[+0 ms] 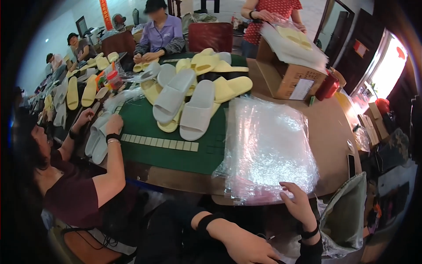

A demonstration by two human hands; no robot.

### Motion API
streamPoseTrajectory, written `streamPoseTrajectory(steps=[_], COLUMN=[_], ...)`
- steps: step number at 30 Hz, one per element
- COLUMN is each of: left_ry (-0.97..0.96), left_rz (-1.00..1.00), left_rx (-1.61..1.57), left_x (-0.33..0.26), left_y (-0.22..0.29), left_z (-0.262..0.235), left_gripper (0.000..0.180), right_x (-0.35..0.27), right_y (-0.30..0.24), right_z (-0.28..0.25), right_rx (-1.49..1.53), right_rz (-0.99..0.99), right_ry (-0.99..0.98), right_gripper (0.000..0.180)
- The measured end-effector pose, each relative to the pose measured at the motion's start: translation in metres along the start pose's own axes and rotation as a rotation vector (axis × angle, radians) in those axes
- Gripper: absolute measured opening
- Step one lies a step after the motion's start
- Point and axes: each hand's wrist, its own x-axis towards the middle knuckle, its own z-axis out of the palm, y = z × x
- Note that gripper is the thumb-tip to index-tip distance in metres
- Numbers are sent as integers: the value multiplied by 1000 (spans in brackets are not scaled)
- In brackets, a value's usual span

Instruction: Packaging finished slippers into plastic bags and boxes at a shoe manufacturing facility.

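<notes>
Nearest the camera, left hand (246,246) down low over the lap, fingers loosely curled, nothing in it as far as can be made out. Right hand (299,203) up at the near table edge, fingers spread flat on the near edge of the stack of clear plastic bags (268,147), touching it, not clamped on any single bag. Looks like early days for the bagging here: stack thick and seemingly full, no slipper in either hand, no bagged pair anywhere near.

Stack overhangs the near rim of the brown table (334,132) a little, so easy to drag a bag off toward the lap. Grey sack (347,211) just right of the right hand, hanging open. Bare table to the right of the stack, with a dark phone (351,165) lying near that rim.

Left of the stack, green mat (145,123) with a row of pale tiles. Another person's arm (112,154) lies across its left side, hands on grey slippers, so tight over there.

Further out, big loose pile of grey and yellow slippers (193,92) on the mat, plenty left to pack, reachable straight ahead past the stack. Cardboard box (285,72) at the far right corner, another person handling a bagged yellow pair over it. More people along the far side.
</notes>
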Motion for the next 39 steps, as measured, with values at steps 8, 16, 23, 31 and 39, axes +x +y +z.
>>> streamPoseTrajectory(steps=[8,16,23,31,39], left_ry=[671,969,586,480,1099], left_rz=[-349,-1428,-1661,-1740,-1509], left_rx=[588,1559,1099,959,639], left_x=[-141,-291,-321,-298,-249], left_y=[21,-40,-56,-38,6], left_z=[-114,-194,-235,-229,-196], left_gripper=[52,83,78,68,68], right_x=[83,78,68,63,56], right_y=[28,32,45,49,59], right_z=[71,107,102,119,131], right_rx=[-634,-729,-573,-591,-538], right_rz=[-313,-147,-49,-86,-133], right_ry=[-131,-245,-310,-221,-125], right_gripper=[50,56,55,53,54])
